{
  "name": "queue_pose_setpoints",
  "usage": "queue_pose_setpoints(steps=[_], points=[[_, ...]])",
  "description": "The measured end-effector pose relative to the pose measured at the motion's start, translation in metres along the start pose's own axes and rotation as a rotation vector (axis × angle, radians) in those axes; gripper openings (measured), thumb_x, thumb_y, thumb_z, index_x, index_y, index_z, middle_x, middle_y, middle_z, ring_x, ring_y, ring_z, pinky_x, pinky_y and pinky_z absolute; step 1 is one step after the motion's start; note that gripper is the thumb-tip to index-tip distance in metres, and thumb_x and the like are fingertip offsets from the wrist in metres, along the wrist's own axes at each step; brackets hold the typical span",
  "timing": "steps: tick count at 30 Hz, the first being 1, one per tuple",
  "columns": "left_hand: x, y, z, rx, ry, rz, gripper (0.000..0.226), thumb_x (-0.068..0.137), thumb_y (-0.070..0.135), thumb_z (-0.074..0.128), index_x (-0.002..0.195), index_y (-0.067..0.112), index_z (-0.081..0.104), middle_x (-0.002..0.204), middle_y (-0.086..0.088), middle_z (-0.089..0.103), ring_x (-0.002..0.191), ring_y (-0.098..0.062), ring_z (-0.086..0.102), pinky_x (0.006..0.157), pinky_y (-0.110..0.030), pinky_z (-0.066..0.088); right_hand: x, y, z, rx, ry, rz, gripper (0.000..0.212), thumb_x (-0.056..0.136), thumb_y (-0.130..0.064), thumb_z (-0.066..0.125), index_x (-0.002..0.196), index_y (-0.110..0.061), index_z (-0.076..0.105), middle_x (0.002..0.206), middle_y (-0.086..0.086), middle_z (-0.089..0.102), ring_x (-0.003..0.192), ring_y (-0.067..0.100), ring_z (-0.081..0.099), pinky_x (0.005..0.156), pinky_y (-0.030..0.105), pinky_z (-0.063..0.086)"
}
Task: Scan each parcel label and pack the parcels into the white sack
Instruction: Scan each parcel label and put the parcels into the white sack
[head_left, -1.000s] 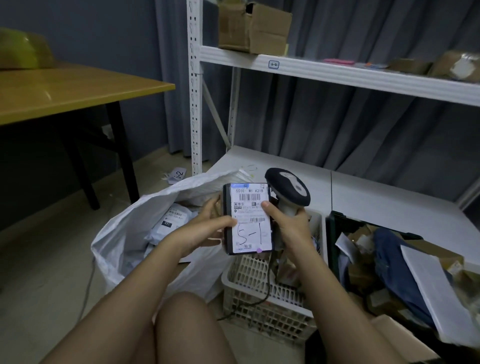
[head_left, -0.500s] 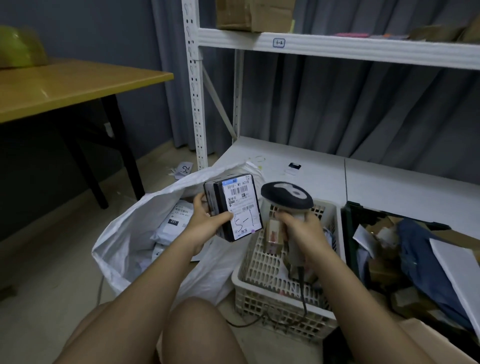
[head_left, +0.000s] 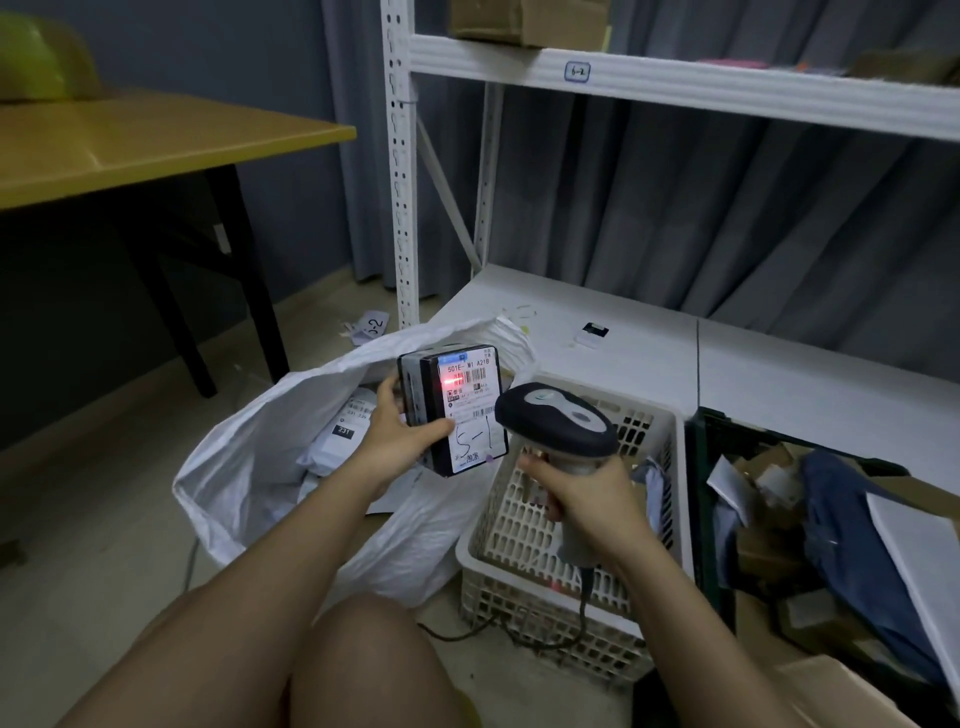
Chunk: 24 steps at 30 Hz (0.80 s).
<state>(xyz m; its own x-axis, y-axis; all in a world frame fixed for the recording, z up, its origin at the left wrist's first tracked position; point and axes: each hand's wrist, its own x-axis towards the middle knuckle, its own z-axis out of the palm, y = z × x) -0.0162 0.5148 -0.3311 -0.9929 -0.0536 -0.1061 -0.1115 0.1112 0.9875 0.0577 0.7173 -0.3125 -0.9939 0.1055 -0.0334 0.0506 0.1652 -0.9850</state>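
The sack (head_left: 270, 467) gapes on the left. Just above its mouth, the left hand (head_left: 400, 441) clasps the parcel (head_left: 452, 408); the right hand (head_left: 587, 499) grips the scanner (head_left: 558, 421). The red glow seems left of the barcode, so nudge rightwards, steadily.

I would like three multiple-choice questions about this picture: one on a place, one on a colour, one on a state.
1. Where is the black parcel?
A. in the left hand, above the white sack
B. on the shelf
C. inside the basket

2. What colour is the glow on the parcel label?
A. green
B. red
C. blue

3. What does the right hand do?
A. hangs empty
B. presses the floor
C. grips the scanner

Answers: 1 A, fingers wrap its side over the open sack. 2 B, a red spot lies by the barcode. 3 C, fingers curl round the handle.
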Motion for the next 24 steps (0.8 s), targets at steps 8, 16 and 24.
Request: queue_pose_setpoints(steps=[8,16,24], points=[[-0.005,-0.004,-0.011,0.026,0.007,0.007,0.093,0.081,0.011,0.073,0.149,0.024,0.011,0.140,-0.009,0.042,0.123,-0.026,0.049,0.100,-0.046,0.046,-0.007,-0.005,0.005,0.005,-0.011,-0.007,0.019,0.084,-0.012,0.074,0.072,-0.004,0.062,0.049,0.007,0.052,0.041,0.014,0.047,0.046,0.026,0.045],[-0.009,-0.006,-0.032,0.015,0.064,0.040,0.088,0.082,0.010,0.072,0.147,0.022,0.016,0.141,-0.005,0.041,0.116,-0.016,0.048,0.087,-0.032,0.047,0.001,-0.008,0.020,0.077,-0.011,0.005,0.020,0.082,-0.016,0.076,0.074,-0.005,0.061,0.052,0.009,0.054,0.046,0.020,0.050,0.055,0.034,0.049],[0.015,-0.004,-0.079,0.234,0.331,0.252,0.078,0.077,0.019,0.078,0.136,0.024,0.027,0.133,0.004,0.035,0.114,-0.008,0.040,0.097,-0.030,0.039,0.043,0.004,0.051,0.221,0.192,0.128,0.020,0.085,-0.016,0.072,0.070,-0.009,0.061,0.051,0.004,0.057,0.042,0.015,0.052,0.049,0.025,0.048]])
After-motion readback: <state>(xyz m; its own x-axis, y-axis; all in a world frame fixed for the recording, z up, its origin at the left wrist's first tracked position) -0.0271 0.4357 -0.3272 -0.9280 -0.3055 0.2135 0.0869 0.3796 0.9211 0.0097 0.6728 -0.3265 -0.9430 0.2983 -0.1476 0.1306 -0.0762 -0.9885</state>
